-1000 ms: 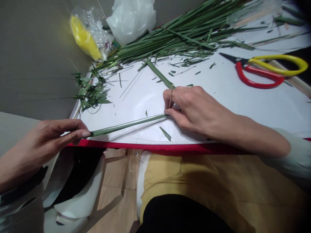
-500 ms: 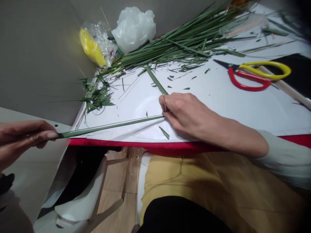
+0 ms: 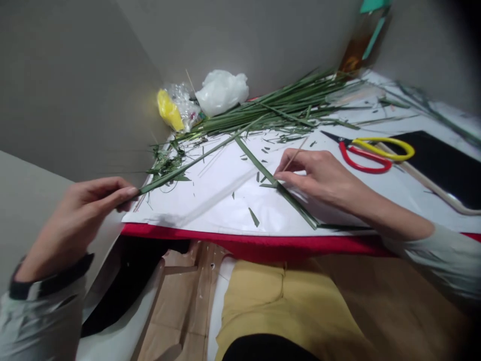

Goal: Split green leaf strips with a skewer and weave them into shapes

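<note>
My left hand (image 3: 93, 200) hovers off the table's left corner and pinches the end of a long thin green leaf strip (image 3: 188, 163), which slants up and right toward the leaf pile. Resting on the white sheet (image 3: 225, 205), my right hand (image 3: 319, 173) is closed on a thin wooden stick (image 3: 294, 157). Its fingertips press on a wider green leaf strip (image 3: 289, 198) that lies diagonally across the sheet toward the red table edge (image 3: 263, 240).
A pile of long green leaves (image 3: 285, 108) lies at the back, with leaf scraps (image 3: 165, 160) at the left corner. Red-and-yellow scissors (image 3: 370, 153) lie right of my hand, beside a black mat (image 3: 447, 165). A white plastic bag (image 3: 221, 90) and yellow packet (image 3: 169, 110) sit by the wall.
The thin strip no longer runs to my right hand; my left hand has swung it toward the leaf pile. My right hand shifted right onto the wider leaf. The view tilted up.
</note>
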Available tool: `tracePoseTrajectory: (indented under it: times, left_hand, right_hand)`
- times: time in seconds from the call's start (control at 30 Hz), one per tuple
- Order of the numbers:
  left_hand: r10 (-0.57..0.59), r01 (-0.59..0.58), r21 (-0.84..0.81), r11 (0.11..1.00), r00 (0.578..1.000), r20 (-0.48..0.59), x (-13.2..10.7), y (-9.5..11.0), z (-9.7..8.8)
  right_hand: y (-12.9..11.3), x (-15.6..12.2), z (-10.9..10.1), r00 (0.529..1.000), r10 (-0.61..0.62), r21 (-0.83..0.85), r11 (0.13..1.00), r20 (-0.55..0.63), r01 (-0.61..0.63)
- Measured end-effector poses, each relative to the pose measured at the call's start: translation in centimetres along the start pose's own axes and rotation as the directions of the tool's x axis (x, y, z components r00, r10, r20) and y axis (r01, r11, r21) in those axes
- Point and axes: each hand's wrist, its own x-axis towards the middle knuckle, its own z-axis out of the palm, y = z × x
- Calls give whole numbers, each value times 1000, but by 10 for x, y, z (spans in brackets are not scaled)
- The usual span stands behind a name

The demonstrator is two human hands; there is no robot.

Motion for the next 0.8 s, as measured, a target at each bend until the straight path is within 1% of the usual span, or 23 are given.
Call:
tracePoseTrajectory:
  times: [0.03,0.1,0.2,0.27,0.3,0.4,0.5,0.57,0.6,0.67,0.73,0.8]
  left_hand:
    - [18,-19,-58,998,1000,-17,1,6,11]
    - [1,1,-172,985,1000,14,1,13,31]
    - [48,-53,-314,948,999,-24,-1,21,57]
    - [71,-80,-381,921,997,-38,-5,28,74]
    - [77,-82,-420,904,997,-29,-8,33,83]
    - [119,-96,-569,816,993,4,-18,50,112]
    - [172,-110,-669,735,985,27,-27,67,139]
    - [206,-131,-720,682,978,18,-31,76,154]
    - [219,-132,-735,665,976,22,-33,79,160]
    - [239,-141,-739,659,971,28,-33,84,166]
    - [265,-177,-721,669,964,9,-31,88,165]
    - [287,-226,-722,654,957,-40,-27,92,160]
  right_hand:
    - [0,-2,-2,999,32,63,997,1,-32]
    - [0,-7,-5,996,91,195,976,16,-93]
    - [-7,-12,-8,990,131,360,923,43,-138]
    - [-18,-12,-7,993,117,430,896,22,-115]
    - [-25,-11,-6,994,107,461,882,6,-98]
    - [-50,-7,-1,995,97,554,829,-8,-76]
    - [-71,-4,6,998,56,681,730,26,-59]
    - [-79,-4,8,999,26,748,663,22,-34]
    - [-82,-5,8,1000,18,764,645,18,-25]
    - [-83,-7,1,1000,12,754,657,1,-9]
    - [-84,-9,-11,1000,-16,693,721,13,3]
    - [-84,-11,-27,995,-69,601,799,77,9]
